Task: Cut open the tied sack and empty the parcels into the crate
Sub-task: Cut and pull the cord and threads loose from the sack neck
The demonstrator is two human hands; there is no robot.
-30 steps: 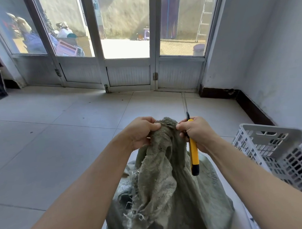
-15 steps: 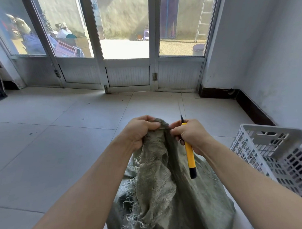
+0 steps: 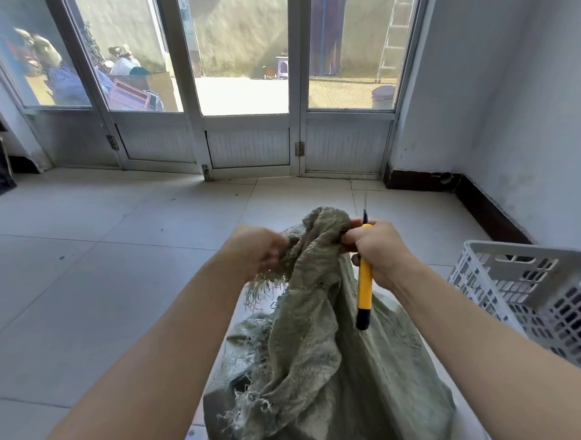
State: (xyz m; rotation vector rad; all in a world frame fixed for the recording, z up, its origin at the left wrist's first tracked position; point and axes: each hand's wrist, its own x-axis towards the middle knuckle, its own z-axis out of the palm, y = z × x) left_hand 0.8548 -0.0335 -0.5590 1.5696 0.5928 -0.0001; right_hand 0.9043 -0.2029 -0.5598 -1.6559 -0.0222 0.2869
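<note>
So, sack [image 3: 320, 350]: a grey-green woven sack stood on the tiled floor [image 3: 104, 292], low in the middle of the view between the person's forearms. Its body was slumped and creased, and its top was gathered up into a bunched neck. Frayed threads hung from its loose edge.
Left hand [image 3: 257, 250]: it was blurred by motion. Its fingers were curled into the cloth on the left of the neck, gripping it just above the frayed fringe.
Right hand [image 3: 379, 249]: its fingers were wrapped round the handle of a utility knife [image 3: 364, 289], while thumb and forefinger pinched the right side of the bunched neck.
Knife: it was held upright against the sack's right flank, with a yellow handle and the black butt pointing down. A slim dark tip rose above the fist, just beside the neck; whether it touched the cloth could not be told.
Crate [image 3: 528, 277]: a light grey plastic crate with lattice sides stood on the floor at the right, just beside the sack and near the right forearm.
Doors [image 3: 247, 145]: a row of metal-framed glazed doors closed the far side, with a sunlit yard beyond the panes.
Ladder [image 3: 394, 32]: it leaned outside, behind the rightmost pane.
Wall [image 3: 509, 113]: it was white, at the right, with a dark skirting [image 3: 479, 206] along its foot.
</note>
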